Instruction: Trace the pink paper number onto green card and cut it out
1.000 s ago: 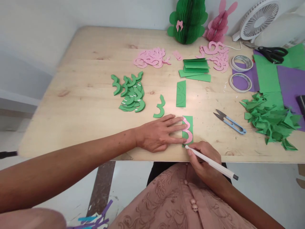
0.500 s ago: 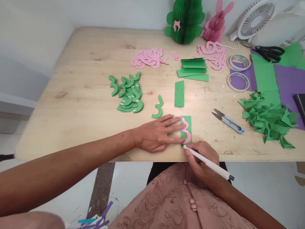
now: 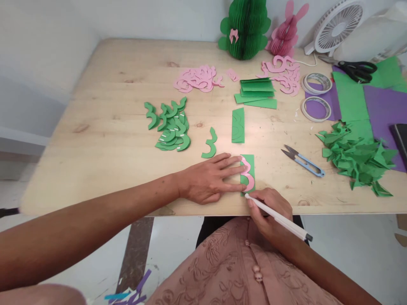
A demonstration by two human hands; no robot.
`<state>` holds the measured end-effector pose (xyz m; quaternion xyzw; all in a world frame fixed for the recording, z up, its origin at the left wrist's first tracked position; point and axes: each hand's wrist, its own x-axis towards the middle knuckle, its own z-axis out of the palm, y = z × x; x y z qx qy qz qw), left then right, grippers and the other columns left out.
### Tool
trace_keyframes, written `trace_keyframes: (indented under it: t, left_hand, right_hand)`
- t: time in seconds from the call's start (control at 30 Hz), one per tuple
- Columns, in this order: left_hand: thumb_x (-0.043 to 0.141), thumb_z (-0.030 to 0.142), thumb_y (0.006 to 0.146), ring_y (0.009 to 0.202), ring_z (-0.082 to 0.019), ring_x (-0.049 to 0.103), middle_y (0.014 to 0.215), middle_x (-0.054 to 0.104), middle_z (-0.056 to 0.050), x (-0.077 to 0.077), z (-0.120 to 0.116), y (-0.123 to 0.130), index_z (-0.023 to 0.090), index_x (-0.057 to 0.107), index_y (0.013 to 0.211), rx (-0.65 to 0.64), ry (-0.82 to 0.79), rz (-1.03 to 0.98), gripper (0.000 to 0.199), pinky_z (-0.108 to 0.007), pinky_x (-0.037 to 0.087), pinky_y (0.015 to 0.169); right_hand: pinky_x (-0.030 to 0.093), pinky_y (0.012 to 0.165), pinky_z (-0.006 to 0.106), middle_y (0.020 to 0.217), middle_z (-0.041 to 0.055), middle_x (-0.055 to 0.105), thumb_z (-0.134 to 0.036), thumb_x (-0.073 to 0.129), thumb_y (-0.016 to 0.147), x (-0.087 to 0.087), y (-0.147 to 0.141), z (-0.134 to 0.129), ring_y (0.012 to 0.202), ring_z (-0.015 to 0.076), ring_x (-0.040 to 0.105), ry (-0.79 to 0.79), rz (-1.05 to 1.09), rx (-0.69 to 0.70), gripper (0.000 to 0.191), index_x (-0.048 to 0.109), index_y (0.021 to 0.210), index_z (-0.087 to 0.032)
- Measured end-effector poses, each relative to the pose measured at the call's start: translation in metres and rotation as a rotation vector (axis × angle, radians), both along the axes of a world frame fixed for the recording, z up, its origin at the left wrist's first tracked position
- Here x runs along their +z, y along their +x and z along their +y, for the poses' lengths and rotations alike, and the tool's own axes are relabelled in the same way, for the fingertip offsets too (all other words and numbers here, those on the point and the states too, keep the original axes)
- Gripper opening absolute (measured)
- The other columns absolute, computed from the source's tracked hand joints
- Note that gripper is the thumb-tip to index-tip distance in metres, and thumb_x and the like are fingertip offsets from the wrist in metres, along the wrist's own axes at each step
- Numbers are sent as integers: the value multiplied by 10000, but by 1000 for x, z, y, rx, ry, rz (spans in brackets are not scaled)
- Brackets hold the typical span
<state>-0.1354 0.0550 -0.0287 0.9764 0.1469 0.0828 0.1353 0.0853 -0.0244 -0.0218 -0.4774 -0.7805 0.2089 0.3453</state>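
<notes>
My left hand (image 3: 211, 178) lies flat with its fingers spread, pressing a pink scalloped paper cutout (image 3: 250, 182) onto a small green paper strip (image 3: 251, 162) near the table's front edge. In my right hand (image 3: 273, 207) is a white pen (image 3: 280, 219), its tip at the lower end of the strip, beside the cutout. Above lies another green strip (image 3: 238, 126) with curved outlines drawn on it. A green scalloped cutout (image 3: 210, 144) rests up and left of that hand. To the right, the blue-handled thread snips (image 3: 303, 161) lie with blades apart.
Piles of green cutouts (image 3: 174, 131), pink cutouts (image 3: 199, 79) and green scraps (image 3: 358, 156) lie about the wooden table (image 3: 104, 93). Tape rolls (image 3: 316, 109), black scissors (image 3: 359, 70), folded green paper (image 3: 257, 90), a fan (image 3: 341, 25) and honeycomb paper figures (image 3: 246, 29) stand farther back.
The view has shifted very slightly. Both hands, the pen and the pink cutout stay in nearly the same place.
</notes>
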Motion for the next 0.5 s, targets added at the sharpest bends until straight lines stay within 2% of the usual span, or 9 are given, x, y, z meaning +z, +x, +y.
trace_keyframes:
  t: [0.5]
  left_hand:
    - [510,178,728,1380,-363,208,1492,306,-133,0,0,0,259,441,1332,-7,3,6,613,-560,212,1080]
  right_hand:
    - [453,611,297,722,35,654,-99,573,817,0,0,0,637,163,584,4,14,5,99,593,870,-179]
